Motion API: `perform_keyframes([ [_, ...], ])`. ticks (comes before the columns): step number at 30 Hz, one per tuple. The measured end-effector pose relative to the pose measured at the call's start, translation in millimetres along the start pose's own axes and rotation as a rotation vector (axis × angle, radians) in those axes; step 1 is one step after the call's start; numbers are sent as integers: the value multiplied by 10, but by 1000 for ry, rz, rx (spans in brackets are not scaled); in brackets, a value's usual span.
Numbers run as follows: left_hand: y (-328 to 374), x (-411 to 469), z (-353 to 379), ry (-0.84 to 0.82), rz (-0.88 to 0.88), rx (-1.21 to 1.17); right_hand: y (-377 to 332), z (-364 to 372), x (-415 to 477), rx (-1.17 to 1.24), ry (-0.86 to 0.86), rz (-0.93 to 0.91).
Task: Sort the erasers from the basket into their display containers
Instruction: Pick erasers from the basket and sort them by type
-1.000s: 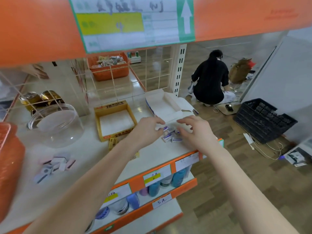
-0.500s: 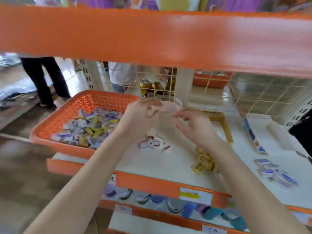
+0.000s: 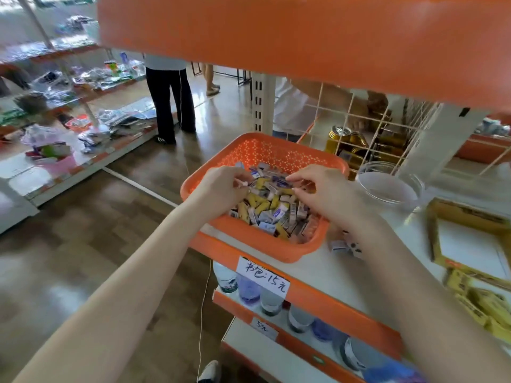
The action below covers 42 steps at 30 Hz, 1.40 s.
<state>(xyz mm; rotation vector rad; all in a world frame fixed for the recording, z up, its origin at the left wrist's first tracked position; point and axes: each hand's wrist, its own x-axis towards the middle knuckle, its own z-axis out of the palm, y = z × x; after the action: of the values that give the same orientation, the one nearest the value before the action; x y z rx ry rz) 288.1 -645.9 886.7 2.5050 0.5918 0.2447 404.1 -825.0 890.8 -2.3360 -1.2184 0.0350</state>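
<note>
Shop floor (image 3: 83, 230) at left, white shelf (image 3: 329, 272) beside it. My left hand (image 3: 224, 186) over basket's left side, fingers curled, thumb and forefinger pinching small pale eraser (image 3: 243, 184). Orange basket (image 3: 249, 239) at shelf edge, erasers (image 3: 268, 208) heaped inside, yellow and purple mixed. My right hand (image 3: 323, 189) curled over heap, tips on purple-banded eraser (image 3: 279, 178); cannot tell if gripped. Picking step, heap looks barely dented. Next: lift picks clear, carry right to clear tub (image 3: 390, 186) or yellow display box (image 3: 470, 244), matching kind.

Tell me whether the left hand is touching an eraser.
Touching. The head view shows the left hand, its fingers pinching a small pale eraser just above the pile in the basket.
</note>
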Motion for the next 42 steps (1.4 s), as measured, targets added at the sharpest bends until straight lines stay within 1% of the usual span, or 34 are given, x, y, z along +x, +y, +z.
perform_keyframes([
  [5,-31,227,13,-83,116,134,45,47,340,-142,-194,49],
  [8,12,397,43,-149,152,175,66,103,493,-164,-250,72],
  [11,12,564,100,-217,212,248,7,198,583,-183,-344,57],
  [13,-36,647,159,-256,203,289,-10,275,603,-195,-395,51],
  [16,-116,718,236,-285,161,288,3,315,628,-197,-394,44],
  [20,-144,756,274,-288,177,296,-18,319,679,-192,-425,62],
  [22,-153,766,289,-271,174,293,-30,351,688,-237,-432,59],
  [25,-149,732,280,-258,161,251,-22,388,682,-291,-394,51],
  [27,-132,688,262,-237,139,167,19,385,679,-248,-344,92],
  [29,-119,669,252,-192,132,135,86,377,682,-184,-282,151],
  [31,-118,676,255,-167,131,152,129,369,684,-119,-203,197],
  [33,-115,679,253,-176,126,172,132,356,677,-78,-123,223],
  [38,-102,675,252,-286,159,296,119,346,649,-44,40,234],
  [42,-100,684,277,-260,148,313,118,332,641,-29,79,221],
])
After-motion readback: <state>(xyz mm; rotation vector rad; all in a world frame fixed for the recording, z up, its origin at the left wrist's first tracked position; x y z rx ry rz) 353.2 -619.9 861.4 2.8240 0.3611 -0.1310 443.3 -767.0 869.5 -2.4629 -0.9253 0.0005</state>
